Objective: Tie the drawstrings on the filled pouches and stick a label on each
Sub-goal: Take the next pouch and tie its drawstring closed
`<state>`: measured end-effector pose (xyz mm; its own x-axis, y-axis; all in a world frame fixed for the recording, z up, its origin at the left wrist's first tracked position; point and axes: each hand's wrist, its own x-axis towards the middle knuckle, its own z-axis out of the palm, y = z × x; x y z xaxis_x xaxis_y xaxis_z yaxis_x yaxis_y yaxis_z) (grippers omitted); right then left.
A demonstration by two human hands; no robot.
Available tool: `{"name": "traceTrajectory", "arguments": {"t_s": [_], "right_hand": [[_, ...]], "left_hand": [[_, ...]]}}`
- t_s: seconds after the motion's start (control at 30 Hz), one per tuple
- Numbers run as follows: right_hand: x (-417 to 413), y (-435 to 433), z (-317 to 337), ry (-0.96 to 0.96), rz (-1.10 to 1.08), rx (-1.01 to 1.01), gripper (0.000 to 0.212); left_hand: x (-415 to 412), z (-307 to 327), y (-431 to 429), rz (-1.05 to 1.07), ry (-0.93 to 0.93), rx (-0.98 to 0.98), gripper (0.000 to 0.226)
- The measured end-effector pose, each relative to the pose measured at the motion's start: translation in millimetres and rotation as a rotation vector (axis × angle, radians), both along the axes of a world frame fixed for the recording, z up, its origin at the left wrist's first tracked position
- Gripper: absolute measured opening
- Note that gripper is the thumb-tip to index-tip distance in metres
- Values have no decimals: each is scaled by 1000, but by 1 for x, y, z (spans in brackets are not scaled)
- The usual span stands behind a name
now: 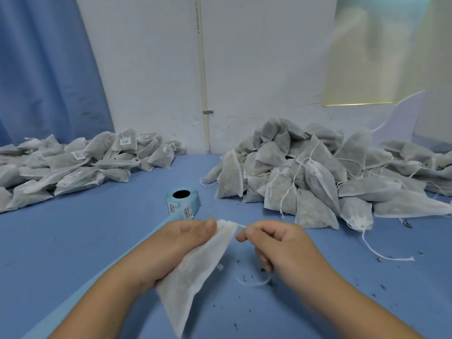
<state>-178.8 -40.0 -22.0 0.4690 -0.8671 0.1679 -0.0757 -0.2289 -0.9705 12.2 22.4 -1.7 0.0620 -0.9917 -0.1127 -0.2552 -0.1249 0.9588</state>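
Note:
A white mesh pouch (195,267) with dark filling hangs point-down in front of me, above the blue table (97,236). My left hand (176,243) grips its upper part, thumb near the gathered mouth. My right hand (271,243) pinches the white drawstring (241,225) where it leaves the pouch mouth; a loose end of the string curls below that hand. A blue roll of barcode labels (183,201) stands on the table just beyond my hands.
A heap of unlabelled filled pouches (318,177) with loose strings lies at the right. A spread of labelled pouches (73,162) lies at the left, against the white wall and blue curtain. Dark crumbs dot the table near my right hand.

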Motion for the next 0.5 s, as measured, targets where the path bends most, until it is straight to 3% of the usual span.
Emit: {"name": "traceTrajectory", "arguments": {"t_s": [0.1, 0.2, 0.27, 0.33, 0.43, 0.5], "right_hand": [[-3, -2, 3, 4, -6, -27, 22], [-4, -1, 3, -13, 8, -41, 23], [-3, -1, 3, -26, 32, -49, 23], [-3, 0, 4, -74, 69, -38, 25], [-5, 1, 8, -151, 97, 18, 23], [-7, -1, 10, -169, 70, 32, 26]], "left_hand": [[0, -10, -4, 176, -451, -64, 34], [-11, -17, -4, 179, -960, -166, 27], [-19, -25, -5, 87, -1067, -301, 38], [-31, -28, -4, 25, -889, -397, 36], [-54, -31, -5, 7, -398, -361, 27], [-63, -33, -7, 72, -212, -333, 20]]}}
